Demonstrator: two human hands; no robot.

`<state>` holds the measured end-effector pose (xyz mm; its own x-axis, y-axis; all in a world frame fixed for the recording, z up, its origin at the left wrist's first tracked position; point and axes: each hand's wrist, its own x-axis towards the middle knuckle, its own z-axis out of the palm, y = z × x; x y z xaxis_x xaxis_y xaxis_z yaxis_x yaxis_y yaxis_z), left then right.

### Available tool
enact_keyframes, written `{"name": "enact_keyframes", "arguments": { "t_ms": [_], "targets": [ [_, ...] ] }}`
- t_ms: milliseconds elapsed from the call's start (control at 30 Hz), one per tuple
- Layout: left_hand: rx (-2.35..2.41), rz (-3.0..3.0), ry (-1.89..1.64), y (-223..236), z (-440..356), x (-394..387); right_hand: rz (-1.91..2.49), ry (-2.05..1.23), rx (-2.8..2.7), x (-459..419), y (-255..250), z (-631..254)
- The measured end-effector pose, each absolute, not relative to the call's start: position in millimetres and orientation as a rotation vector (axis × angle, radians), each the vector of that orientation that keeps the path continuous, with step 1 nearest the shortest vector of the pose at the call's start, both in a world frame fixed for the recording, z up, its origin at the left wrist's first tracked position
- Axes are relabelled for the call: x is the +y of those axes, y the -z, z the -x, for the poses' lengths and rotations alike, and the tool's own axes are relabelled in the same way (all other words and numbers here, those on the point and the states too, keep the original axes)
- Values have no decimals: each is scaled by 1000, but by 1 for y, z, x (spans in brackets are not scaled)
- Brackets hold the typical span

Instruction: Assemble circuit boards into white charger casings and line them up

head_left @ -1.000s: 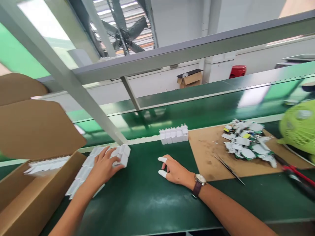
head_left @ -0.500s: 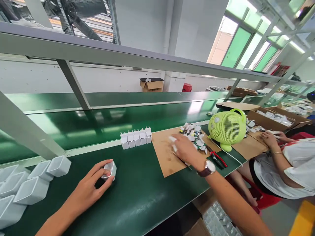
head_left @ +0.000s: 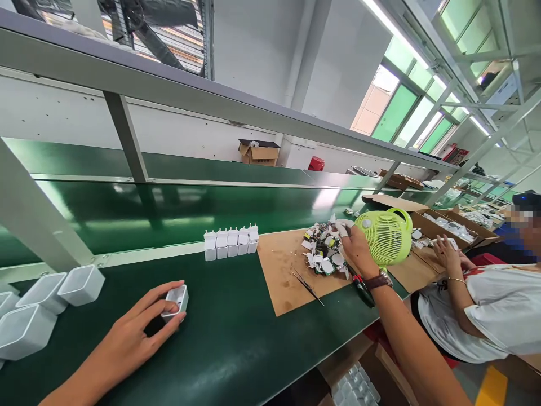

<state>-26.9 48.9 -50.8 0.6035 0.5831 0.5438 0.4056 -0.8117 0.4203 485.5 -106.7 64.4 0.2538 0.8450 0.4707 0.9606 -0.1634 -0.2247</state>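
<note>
My left hand (head_left: 129,332): partly curled, closed on a small white case (head_left: 182,303) at the green surface (head_left: 211,349). Thumb along the near side, index finger at the far rim, another fingertip at the open top. Case opening faces up, slightly tilted.

My right hand (head_left: 358,251): arm stretched out, fingers bent down at the far right edge of the heap of circuit boards (head_left: 323,256), just beside the green fan (head_left: 391,239). White covers on fingertips. Cannot tell whether it grips a piece or only touches the heap.

Heap lies on a brown cardboard sheet (head_left: 273,282), tweezers (head_left: 308,287) in front of it, pliers (head_left: 364,294) partly behind my right forearm. Row of white plug housings (head_left: 230,245) stands left of the sheet, prongs up. More open white cases (head_left: 29,331) at far left. To the right, a seated person (head_left: 486,316), hands together near an open carton (head_left: 459,228).
</note>
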Motion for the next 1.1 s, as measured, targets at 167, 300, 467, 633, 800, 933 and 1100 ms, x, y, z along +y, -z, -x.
{"name": "enact_keyframes", "arguments": {
  "t_ms": [167, 300, 467, 633, 800, 933, 1100],
  "targets": [
    [805, -2594, -981, 41, 24, 44, 1832, -21, -1829, -81, -65, -431],
    [810, -2604, -979, 34, 24, 37, 1598, -286, -2104, -59, -45, -354],
    [880, -2519, -967, 30, 30, 25, 1083, -481, -2506, -57, -19, -278],
    [919, -2424, -927, 30, 30, 20, 1281, -515, -2293, -79, -16, -268],
    [876, -2447, -901, 33, 27, 18, 1414, -375, -2397, -90, -11, -260],
    [870, -2454, -911, 34, 26, 17, 1308, -376, -2507, -77, 4, -250],
    [881, -2434, -901, 35, 27, 17, 1506, -452, -2296, -51, 12, -253]
  ]
}}
